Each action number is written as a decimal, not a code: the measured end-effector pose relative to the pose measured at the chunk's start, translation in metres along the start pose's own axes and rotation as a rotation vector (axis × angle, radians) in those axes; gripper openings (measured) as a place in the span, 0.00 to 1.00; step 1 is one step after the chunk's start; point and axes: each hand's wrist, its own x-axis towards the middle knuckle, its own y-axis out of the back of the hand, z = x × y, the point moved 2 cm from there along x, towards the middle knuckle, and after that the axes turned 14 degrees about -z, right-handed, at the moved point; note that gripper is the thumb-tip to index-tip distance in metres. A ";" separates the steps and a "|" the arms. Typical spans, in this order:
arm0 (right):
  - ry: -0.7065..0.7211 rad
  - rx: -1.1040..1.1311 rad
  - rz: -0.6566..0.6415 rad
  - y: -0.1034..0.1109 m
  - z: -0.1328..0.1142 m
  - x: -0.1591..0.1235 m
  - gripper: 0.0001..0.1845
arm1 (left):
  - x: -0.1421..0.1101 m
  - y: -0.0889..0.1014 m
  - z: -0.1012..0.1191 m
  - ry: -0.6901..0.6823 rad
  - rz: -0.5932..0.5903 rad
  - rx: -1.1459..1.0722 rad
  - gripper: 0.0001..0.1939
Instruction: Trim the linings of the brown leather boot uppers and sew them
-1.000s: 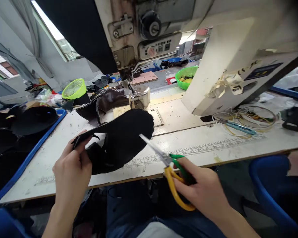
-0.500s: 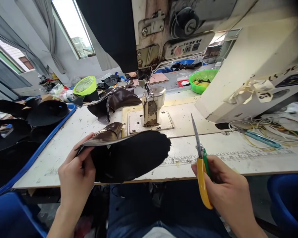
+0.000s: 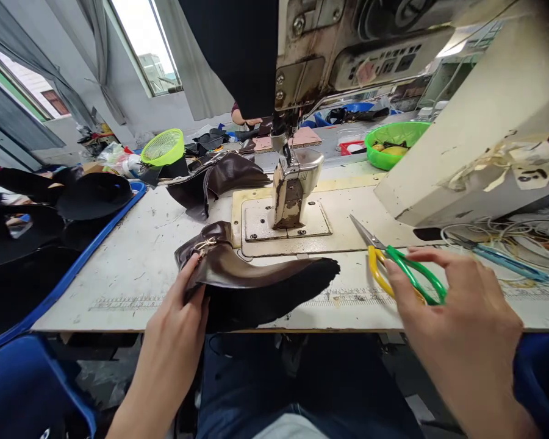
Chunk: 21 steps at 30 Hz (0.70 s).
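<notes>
A dark brown leather shoe upper (image 3: 251, 271) with a black lining and a gold-coloured trim lies at the table's front edge. My left hand (image 3: 176, 329) is closed on its left end, fingers by the trim. At the right, my right hand (image 3: 457, 317) has thumb and fingers around the handles of scissors (image 3: 409, 274) with one yellow and one green loop. Their blades point up and left, low over the tabletop. The sewing machine's post (image 3: 297, 189) stands just behind the upper. A second brown leather upper (image 3: 229, 177) lies left of the post.
A blue-rimmed tray (image 3: 91, 262) with several black pieces sits at the left. Blue-handled snips (image 3: 512, 262) lie among loose cords at the right. Farther back are a green bowl (image 3: 377, 158), a tilted yellow-green basket (image 3: 163, 146) and another person's arm (image 3: 244, 119). The machine's column (image 3: 443, 146) rises at the right.
The leather upper has been lowered onto the table and turned so its brown outer side shows. My right hand has lowered the scissors toward the tabletop, and their handles have spread. The view has shifted slightly.
</notes>
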 end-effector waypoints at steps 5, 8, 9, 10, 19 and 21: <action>0.471 0.481 -0.295 -0.013 -0.129 -0.031 0.02 | -0.002 -0.002 0.008 -0.029 -0.012 -0.007 0.22; 0.386 0.365 -0.574 -0.049 -0.165 -0.036 0.07 | -0.003 -0.004 0.008 -0.032 -0.008 -0.008 0.22; 0.361 0.350 -0.603 -0.058 -0.167 -0.033 0.09 | -0.003 -0.004 0.007 -0.033 -0.013 -0.002 0.22; 0.332 0.347 -0.611 -0.064 -0.164 -0.029 0.09 | -0.004 -0.004 0.007 -0.033 -0.021 0.004 0.22; 0.205 0.443 -0.551 -0.060 -0.126 0.001 0.06 | 0.000 0.003 0.001 0.044 -0.014 0.009 0.21; 0.224 0.482 -0.521 -0.059 -0.126 -0.001 0.07 | 0.000 0.003 -0.003 0.051 0.005 0.023 0.22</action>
